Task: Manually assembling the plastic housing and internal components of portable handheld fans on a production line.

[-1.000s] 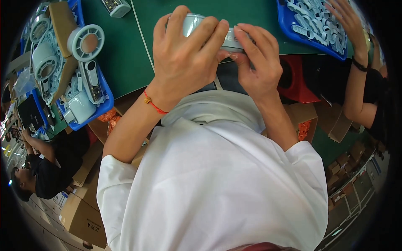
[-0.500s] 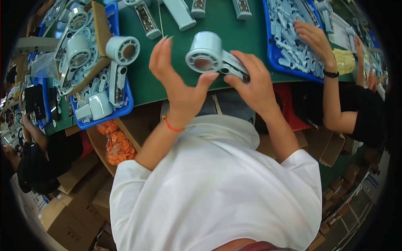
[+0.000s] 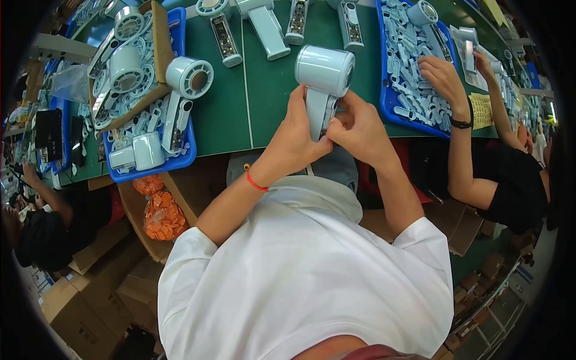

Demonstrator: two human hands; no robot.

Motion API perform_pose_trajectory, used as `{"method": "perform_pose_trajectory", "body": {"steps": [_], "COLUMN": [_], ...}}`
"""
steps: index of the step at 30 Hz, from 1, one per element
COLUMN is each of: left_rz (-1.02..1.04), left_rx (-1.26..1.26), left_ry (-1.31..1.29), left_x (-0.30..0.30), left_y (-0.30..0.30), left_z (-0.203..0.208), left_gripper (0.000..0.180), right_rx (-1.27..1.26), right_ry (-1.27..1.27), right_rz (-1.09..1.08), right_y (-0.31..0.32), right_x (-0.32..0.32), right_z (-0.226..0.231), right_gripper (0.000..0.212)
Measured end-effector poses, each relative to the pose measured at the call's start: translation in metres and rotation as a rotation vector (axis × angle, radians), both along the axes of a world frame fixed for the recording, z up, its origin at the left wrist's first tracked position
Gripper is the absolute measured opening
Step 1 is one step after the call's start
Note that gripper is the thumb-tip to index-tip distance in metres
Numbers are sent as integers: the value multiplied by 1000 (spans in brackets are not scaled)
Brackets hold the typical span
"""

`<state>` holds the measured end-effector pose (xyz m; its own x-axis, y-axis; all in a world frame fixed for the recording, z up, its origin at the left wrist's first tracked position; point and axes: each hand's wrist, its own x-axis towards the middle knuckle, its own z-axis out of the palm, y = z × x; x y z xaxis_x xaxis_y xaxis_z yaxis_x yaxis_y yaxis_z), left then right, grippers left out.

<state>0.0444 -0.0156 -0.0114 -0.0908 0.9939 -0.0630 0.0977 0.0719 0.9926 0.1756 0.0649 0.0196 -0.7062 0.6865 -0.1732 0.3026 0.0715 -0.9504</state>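
Observation:
A pale blue handheld fan [image 3: 324, 71] with a drum-shaped head stands upright between my hands, handle down. My left hand [image 3: 294, 141] is closed round the left side of the handle, its thumb low at the base. My right hand [image 3: 363, 129] is closed at the handle's right side, where a dark, open part shows. Its fingertips press on the handle; whether they also hold a small part is hidden. Beyond the head, similar fans lie on the green table [image 3: 225, 114], one with a circuit board [image 3: 224, 37] showing in its handle.
To the left, a blue tray [image 3: 187, 157] holds a cardboard box of fan parts and several fans. Another blue tray [image 3: 384, 96] on the right holds many small pale blue pieces. A co-worker's hand [image 3: 445, 81] reaches over it. Bagged orange pieces [image 3: 165, 216] sit below the table.
My left hand has come from spread and empty onto the fan's handle. The fan has turned upright, its handle now pointing toward me, and my right hand has shifted lower on it.

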Motion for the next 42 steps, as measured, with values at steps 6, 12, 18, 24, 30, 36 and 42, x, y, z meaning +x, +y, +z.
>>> {"method": "perform_pose_trajectory", "body": {"steps": [6, 12, 18, 24, 30, 36, 42], "left_rz": [150, 224, 92, 13, 37, 22, 181], "left_rx": [210, 82, 78, -22, -411, -421, -318], "left_ry": [232, 31, 74, 23, -522, -609, -231], "left_x": [-9, -37, -44, -46, -23, -43, -27], "left_y": [2, -10, -1, -11, -86, -39, -37], "left_z": [-16, -6, -13, -22, -45, -19, -45], "left_gripper": [76, 65, 67, 64, 70, 71, 59], "right_rx": [307, 513, -246, -327, -453, -491, -342], "right_ry": [72, 230, -232, -564, -853, -1037, -1216], "right_rz": [-116, -258, -469, -81, 269, 586, 776], "right_y": [-1, -65, -69, -11, 40, 27, -1], "right_x": [3, 99, 135, 109, 105, 113, 127], "right_z": [-9, -97, -213, -211, -176, -154, -138], "right_gripper": [30, 16, 16, 19, 23, 26, 30]}}
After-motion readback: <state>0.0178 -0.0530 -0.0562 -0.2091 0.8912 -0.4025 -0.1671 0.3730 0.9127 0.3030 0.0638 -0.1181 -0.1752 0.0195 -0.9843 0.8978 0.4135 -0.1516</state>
